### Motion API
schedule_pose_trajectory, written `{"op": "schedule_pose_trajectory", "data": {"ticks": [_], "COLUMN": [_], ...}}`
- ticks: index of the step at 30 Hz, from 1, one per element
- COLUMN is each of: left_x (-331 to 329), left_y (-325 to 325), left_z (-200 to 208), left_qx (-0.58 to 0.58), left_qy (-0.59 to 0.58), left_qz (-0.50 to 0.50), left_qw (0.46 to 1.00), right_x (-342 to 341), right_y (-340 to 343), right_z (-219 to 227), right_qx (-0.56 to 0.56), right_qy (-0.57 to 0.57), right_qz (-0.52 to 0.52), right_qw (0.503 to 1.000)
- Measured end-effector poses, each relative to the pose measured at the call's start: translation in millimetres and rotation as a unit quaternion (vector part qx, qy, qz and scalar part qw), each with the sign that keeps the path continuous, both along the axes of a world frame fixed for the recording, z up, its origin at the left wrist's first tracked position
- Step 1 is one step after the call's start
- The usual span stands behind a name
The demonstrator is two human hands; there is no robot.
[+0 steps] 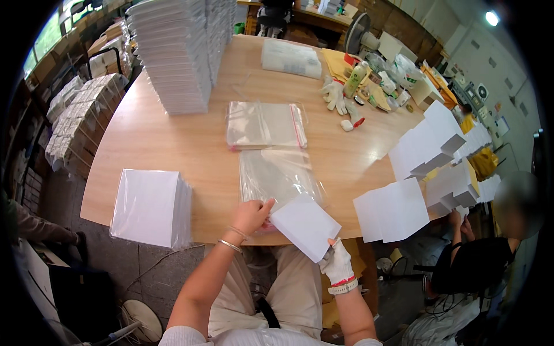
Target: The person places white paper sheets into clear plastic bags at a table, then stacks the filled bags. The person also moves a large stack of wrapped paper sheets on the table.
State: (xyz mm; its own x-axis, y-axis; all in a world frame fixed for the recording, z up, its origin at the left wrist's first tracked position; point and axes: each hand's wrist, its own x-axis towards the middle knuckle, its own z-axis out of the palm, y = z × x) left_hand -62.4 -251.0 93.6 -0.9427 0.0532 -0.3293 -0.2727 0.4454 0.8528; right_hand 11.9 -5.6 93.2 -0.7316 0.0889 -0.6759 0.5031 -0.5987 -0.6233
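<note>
My left hand [252,217], bare with bangles at the wrist, is curled at the near edge of a clear plastic bag [280,173] lying flat on the table. Its fingers look closed on the bag's edge, though their tips are partly hidden. In a white glove, my right hand [336,260] grips the lower right corner of a thin white paper stack [306,225]. That stack is tilted, and its upper left part overlaps the bag's near end. Beyond lies a pile of clear plastic bags [262,125] with a red-pink strip along one side.
White stacks in plastic [147,205] stand at left, with tall piles [170,57] behind. Unwrapped white stacks [392,210] line the right, where another person's hands [460,225] touch them. Gloves [334,95], a bottle [355,79] and a fan [359,33] are at far right.
</note>
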Motion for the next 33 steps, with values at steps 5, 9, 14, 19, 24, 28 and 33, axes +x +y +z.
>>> {"op": "schedule_pose_trajectory", "data": {"ticks": [5,9,14,19,24,28,33], "left_x": [11,24,53,82,80,89,98], "left_y": [4,17,40,57,54,52,65], "left_z": [-6,-21,-19,-45,-62,-48,-47], "left_qx": [0.221,0.183,0.128,0.216,0.212,0.067,0.169], "left_qy": [-0.022,0.082,0.145,0.21,0.24,0.301,0.293], "left_qz": [0.017,0.034,0.057,0.131,0.198,0.125,0.132], "left_qw": [0.975,0.979,0.98,0.944,0.927,0.943,0.932], "right_x": [-5,-1,22,57,66,56,58], "right_y": [10,7,-9,-15,1,9,-15], "right_z": [-11,-8,-2,-5,-5,-13,6], "right_qx": [0.002,0.003,-0.043,-0.062,-0.03,-0.016,-0.037], "right_qy": [0.052,0.068,0.105,0.063,0.094,0.1,0.06], "right_qz": [0.04,0.031,0.018,-0.025,0.023,0.03,-0.061], "right_qw": [0.998,0.997,0.993,0.996,0.995,0.994,0.996]}}
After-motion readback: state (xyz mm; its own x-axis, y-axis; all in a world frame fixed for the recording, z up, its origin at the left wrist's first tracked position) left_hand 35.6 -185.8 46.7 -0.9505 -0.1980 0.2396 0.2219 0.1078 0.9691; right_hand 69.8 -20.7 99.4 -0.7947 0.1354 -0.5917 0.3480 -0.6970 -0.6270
